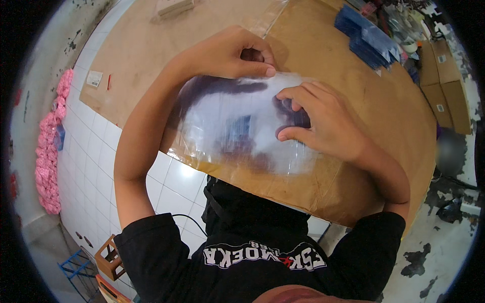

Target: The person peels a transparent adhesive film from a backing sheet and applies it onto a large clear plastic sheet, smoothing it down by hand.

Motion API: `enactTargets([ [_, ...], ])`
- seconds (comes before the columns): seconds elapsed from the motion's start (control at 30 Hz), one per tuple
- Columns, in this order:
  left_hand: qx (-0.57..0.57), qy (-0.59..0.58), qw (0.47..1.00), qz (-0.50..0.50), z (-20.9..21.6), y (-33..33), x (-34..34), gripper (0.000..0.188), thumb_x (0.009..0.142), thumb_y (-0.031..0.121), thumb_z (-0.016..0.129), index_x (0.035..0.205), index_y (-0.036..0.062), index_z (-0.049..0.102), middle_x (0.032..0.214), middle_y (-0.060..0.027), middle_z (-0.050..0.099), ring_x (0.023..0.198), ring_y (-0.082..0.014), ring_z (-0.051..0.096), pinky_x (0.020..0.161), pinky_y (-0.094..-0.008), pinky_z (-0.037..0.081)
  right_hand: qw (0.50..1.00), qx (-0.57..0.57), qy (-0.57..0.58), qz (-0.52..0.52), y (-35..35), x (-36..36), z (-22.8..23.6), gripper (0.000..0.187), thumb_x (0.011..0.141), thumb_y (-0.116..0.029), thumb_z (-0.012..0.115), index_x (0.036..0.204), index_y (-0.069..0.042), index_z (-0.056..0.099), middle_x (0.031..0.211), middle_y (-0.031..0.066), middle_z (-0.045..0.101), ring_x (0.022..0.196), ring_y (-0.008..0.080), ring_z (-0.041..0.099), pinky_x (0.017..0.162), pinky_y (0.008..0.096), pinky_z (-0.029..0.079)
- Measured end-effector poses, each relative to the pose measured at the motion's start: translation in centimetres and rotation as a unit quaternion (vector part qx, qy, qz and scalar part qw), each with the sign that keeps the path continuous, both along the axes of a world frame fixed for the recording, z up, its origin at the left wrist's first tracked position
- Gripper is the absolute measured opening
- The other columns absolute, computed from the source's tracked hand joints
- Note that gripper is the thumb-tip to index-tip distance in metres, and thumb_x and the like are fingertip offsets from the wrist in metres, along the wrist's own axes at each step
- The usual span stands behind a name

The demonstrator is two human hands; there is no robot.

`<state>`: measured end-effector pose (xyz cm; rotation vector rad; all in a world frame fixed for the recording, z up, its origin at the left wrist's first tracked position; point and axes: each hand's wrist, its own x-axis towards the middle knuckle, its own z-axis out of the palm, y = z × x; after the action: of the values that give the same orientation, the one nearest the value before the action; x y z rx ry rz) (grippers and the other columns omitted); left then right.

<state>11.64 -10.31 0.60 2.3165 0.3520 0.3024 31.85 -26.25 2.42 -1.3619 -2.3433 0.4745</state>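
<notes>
A shiny, clear plastic sheet lies on the brown-covered table in front of me, with bright glare and dark reflections across it. At its far edge, my left hand is closed, the thumb and forefinger pinched together on the plastic's border. My right hand hovers over or rests on the sheet's right part; which of these, I cannot tell. Its thumb and fingers are curved and apart, with nothing visible between them. A bluish patch shows near the sheet's middle; whether it is print or reflection is unclear.
Brown paper or cardboard covers the table. Stacked blue packets lie at the far right, beside cardboard boxes. A pale block sits at the far edge. A white label lies left. Pink bundles line the left wall.
</notes>
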Motion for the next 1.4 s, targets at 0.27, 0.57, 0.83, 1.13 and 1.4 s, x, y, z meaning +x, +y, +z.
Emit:
enactTargets([
  [0.27, -0.029, 0.001, 1.0, 0.003, 0.1, 0.0, 0.0, 0.02, 0.085, 0.019, 0.069, 0.091, -0.0007, 0.067, 0.09, -0.0082, 0.068, 0.08, -0.0151, 0.061, 0.073, -0.0297, 0.048, 0.998, -0.067, 0.018, 0.003, 0.2, -0.1, 0.2, 0.045, 0.065, -0.024, 0.08, 0.101, -0.009, 0.058, 0.079, 0.009, 0.057, 0.078, 0.0271, 0.057, 0.071, 0.039, 0.044],
  [0.57, -0.054, -0.005, 0.998, 0.018, 0.2, -0.1, -0.1, 0.021, 0.087, 0.019, 0.067, 0.091, -0.001, 0.068, 0.089, -0.0061, 0.068, 0.081, -0.0122, 0.059, 0.074, -0.0282, 0.048, 0.99, -0.07, 0.119, 0.039, 0.4, 0.5, 0.4, 0.01, 0.077, -0.012, 0.07, 0.082, -0.004, 0.065, 0.079, 0.0092, 0.06, 0.074, 0.025, 0.058, 0.068, 0.0348, 0.046],
  [0.83, -0.204, -0.017, 0.979, 0.018, 1.4, -0.9, 0.0, 0.031, 0.087, 0.028, 0.067, 0.094, -0.0022, 0.067, 0.085, -0.0057, 0.067, 0.077, -0.0121, 0.06, 0.07, -0.0274, 0.049, 0.982, -0.112, 0.152, 0.013, 0.7, 1.1, 1.5, 0.007, 0.078, -0.005, 0.069, 0.084, -0.002, 0.069, 0.075, 0.0081, 0.067, 0.064, 0.0161, 0.061, 0.06, 0.0277, 0.047],
  [1.13, -0.167, 0.038, 0.967, -0.191, 2.2, -2.5, 0.1, 0.036, 0.078, 0.033, 0.074, 0.081, -0.0017, 0.067, 0.072, -0.0097, 0.065, 0.066, -0.0179, 0.062, 0.061, -0.0299, 0.048, 0.986, -0.111, 0.122, 0.015, 1.0, 1.8, 1.7, 0.011, 0.077, -0.011, 0.069, 0.082, -0.002, 0.065, 0.075, 0.009, 0.066, 0.067, 0.0185, 0.063, 0.061, 0.0308, 0.048],
  [1.4, -0.145, 0.071, 0.967, -0.197, 2.4, -3.4, 0.0, 0.017, 0.077, 0.014, 0.074, 0.074, -0.0002, 0.065, 0.069, -0.0106, 0.064, 0.063, -0.0229, 0.059, 0.059, -0.034, 0.044, 0.96, -0.168, 0.143, 0.173, 2.2, 4.1, 2.7, 0.009, 0.078, -0.008, 0.07, 0.083, -0.002, 0.065, 0.08, 0.0053, 0.066, 0.072, 0.0159, 0.062, 0.067, 0.0293, 0.048],
])
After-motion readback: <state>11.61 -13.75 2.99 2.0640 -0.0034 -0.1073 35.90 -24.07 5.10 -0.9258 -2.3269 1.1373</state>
